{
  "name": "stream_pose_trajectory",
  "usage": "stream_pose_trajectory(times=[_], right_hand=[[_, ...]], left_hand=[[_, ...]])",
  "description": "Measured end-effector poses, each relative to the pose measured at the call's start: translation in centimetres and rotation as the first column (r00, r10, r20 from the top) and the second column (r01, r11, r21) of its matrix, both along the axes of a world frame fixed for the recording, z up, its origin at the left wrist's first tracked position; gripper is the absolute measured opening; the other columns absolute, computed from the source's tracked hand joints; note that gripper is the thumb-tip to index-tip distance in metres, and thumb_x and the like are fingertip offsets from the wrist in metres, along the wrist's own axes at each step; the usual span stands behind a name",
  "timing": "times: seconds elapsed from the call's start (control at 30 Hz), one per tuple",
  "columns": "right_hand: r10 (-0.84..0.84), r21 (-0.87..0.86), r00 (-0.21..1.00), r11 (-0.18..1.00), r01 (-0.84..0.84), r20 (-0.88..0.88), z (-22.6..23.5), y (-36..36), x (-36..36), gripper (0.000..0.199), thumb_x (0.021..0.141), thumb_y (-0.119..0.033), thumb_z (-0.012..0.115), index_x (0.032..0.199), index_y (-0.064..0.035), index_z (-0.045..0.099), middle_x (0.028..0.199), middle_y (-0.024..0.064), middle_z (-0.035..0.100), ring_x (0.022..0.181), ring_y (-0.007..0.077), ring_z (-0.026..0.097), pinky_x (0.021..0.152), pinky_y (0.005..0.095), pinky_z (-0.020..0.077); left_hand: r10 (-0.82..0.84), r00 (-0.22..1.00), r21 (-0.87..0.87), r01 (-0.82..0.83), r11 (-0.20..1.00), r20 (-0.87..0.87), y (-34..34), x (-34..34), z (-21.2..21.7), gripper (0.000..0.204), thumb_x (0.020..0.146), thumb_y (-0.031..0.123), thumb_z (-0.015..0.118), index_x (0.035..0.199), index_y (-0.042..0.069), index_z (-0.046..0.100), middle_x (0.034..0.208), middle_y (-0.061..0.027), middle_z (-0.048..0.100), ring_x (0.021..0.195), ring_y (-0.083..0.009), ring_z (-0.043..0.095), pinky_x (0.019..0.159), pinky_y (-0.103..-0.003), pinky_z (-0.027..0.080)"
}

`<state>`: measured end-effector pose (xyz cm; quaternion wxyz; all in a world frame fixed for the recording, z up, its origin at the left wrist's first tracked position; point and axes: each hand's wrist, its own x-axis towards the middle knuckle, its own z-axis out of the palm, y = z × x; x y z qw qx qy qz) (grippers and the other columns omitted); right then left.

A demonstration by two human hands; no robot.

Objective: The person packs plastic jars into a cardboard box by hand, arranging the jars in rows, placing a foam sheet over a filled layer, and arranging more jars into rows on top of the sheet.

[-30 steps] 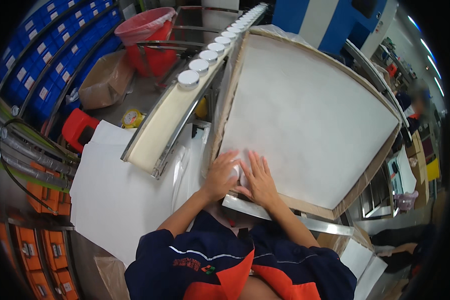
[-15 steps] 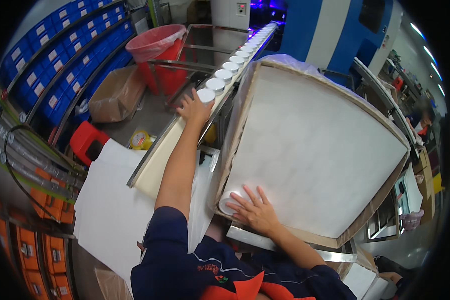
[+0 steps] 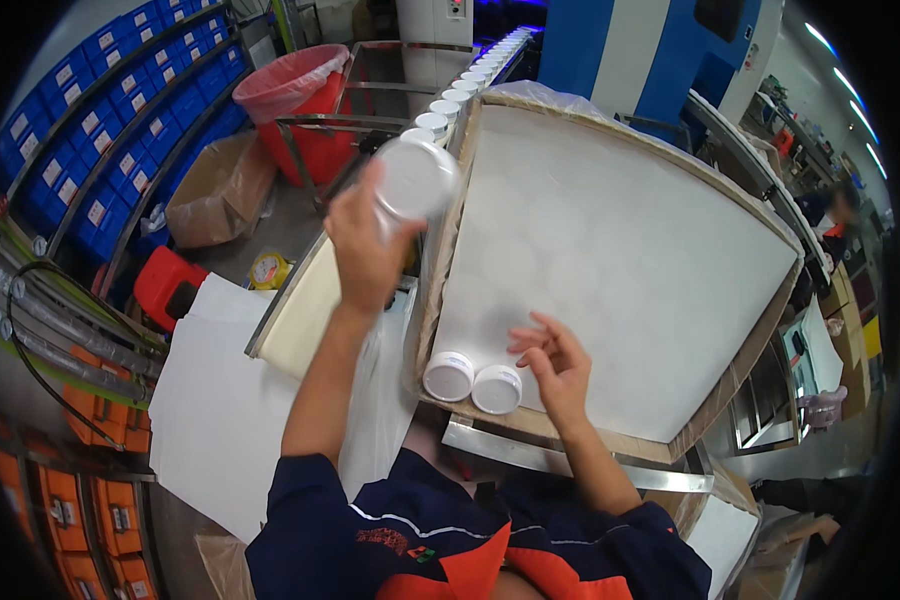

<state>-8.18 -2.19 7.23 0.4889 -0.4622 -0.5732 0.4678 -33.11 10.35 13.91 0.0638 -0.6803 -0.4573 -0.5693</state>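
A round white jar [image 3: 417, 180], smeared by motion, is in my raised left hand [image 3: 363, 250], its flat round face showing. My fingers and thumb grip its edge, between the conveyor belt [image 3: 305, 322] and a large lined carton [image 3: 592, 440]. Two more white jars stand side by side in the carton's near left corner, a left one [image 3: 449, 377] and a right one [image 3: 497, 391], on a white sheet [image 3: 620, 260]. Just right of them my right hand [image 3: 558, 368] hovers over the sheet, fingers apart and holding nothing.
A row of white jars [image 3: 452, 108] runs up the conveyor toward a blue and white machine [image 3: 580, 50]. Left of it are a red lined bin [image 3: 310, 130], a brown carton [image 3: 220, 190], a red stool [image 3: 165, 285] and racks of blue boxes [image 3: 100, 120]. Another person [image 3: 825, 215] is at the far right.
My left hand has lifted a jar off the conveyor and brought it nearer. My right hand has come off the corner and moved right and up; two jars now show there. The view has shifted slightly.
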Motion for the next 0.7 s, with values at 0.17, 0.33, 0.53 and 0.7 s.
stream_pose_trajectory(times=[0.17, 0.33, 0.53, 0.7], right_hand=[[-0.054, 0.135, 0.945, 0.986, 0.102, -0.323, 4.4, -2.3, -0.5, 0.054, 0.08, 0.002, 0.072, 0.13, 0.0011, 0.051, 0.122, 0.0114, 0.058, 0.11, 0.0178, 0.057, 0.092, 0.0311, 0.0483], [-0.104, 0.312, 0.989, 0.941, 0.131, -0.102, 3.6, -4.8, 2.7, 0.049, 0.08, 0.005, 0.07, 0.125, 0.0014, 0.053, 0.122, 0.0126, 0.058, 0.114, 0.0201, 0.055, 0.096, 0.0336, 0.0447], [-0.181, 0.5, 0.982, 0.847, 0.183, -0.052, 4.0, -6.4, 4.9, 0.048, 0.075, 0.015, 0.063, 0.119, -0.0046, 0.058, 0.127, 0.017, 0.057, 0.118, 0.0268, 0.054, 0.1, 0.0356, 0.0416], [-0.209, 0.54, 0.978, 0.823, 0.174, 0.003, 4.0, -6.3, 5.5, 0.051, 0.074, 0.016, 0.062, 0.121, -0.0041, 0.057, 0.126, 0.0165, 0.058, 0.117, 0.0262, 0.054, 0.1, 0.0349, 0.0417]], left_hand=[[-0.266, 0.894, 0.141, 0.334, 0.932, -0.361, -10.9, 6.0, -1.7, 0.071, 0.075, 0.035, 0.079, 0.135, 0.006, 0.053, 0.126, -0.0124, 0.059, 0.115, -0.0267, 0.05, 0.101, -0.041, 0.035], [-0.309, 0.464, -0.183, 0.751, 0.635, 0.83, -14.3, 8.0, -5.4, 0.051, 0.088, 0.032, 0.066, 0.128, 0.003, 0.056, 0.128, -0.0137, 0.059, 0.111, -0.0272, 0.055, 0.098, -0.036, 0.044], [0.38, -0.492, 0.351, 0.854, 0.384, 0.783, -14.4, 6.2, -5.3, 0.042, 0.094, 0.023, 0.04, 0.124, -0.002, 0.054, 0.136, -0.0213, 0.052, 0.124, -0.0353, 0.051, 0.108, -0.048, 0.039], [0.307, -0.354, 0.259, 0.915, 0.308, 0.883, -15.1, 6.9, -3.9, 0.043, 0.098, 0.035, 0.05, 0.123, 0.0, 0.054, 0.13, -0.0196, 0.055, 0.126, -0.0317, 0.05, 0.106, -0.052, 0.041]])
